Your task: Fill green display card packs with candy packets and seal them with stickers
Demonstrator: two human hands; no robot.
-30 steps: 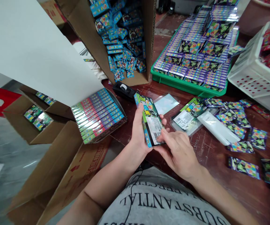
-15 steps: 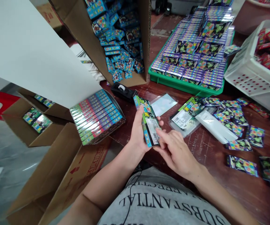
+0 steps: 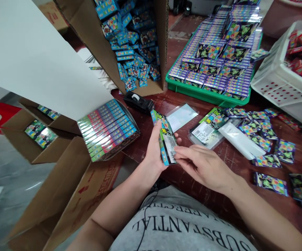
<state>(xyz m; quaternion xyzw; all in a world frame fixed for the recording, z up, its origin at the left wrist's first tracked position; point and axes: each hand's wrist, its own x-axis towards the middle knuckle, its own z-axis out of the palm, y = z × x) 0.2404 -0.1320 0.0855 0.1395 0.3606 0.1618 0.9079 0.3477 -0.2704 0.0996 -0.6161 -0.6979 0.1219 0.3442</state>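
My left hand (image 3: 154, 148) is wrapped round a slim printed box (image 3: 168, 140), its thumb along the left side and fingertips showing at the right edge. The box is green, black and blue with a white barcode label, and it is held tilted above the table. At the lower right edge of the box, the thumb and fingers of my right hand (image 3: 205, 165) are pinched together; any flap or film between them is too small to make out. A clear sleeve (image 3: 182, 117) lies behind the box. To its right is a similar printed pack (image 3: 208, 129) in clear plastic.
A display box of slim packs (image 3: 110, 130) stands left, near a black tape dispenser (image 3: 138, 102). Behind are a carton (image 3: 154, 91) of blue packets and a green tray (image 3: 208, 97) of purple packs. Loose packets (image 3: 267, 161) and a white basket (image 3: 273, 89) are on the right.
My right hand has shifted slightly right and turned; its pointing index finger now pinches with the thumb at the box's edge. My left hand still holds the box in nearly the same place.
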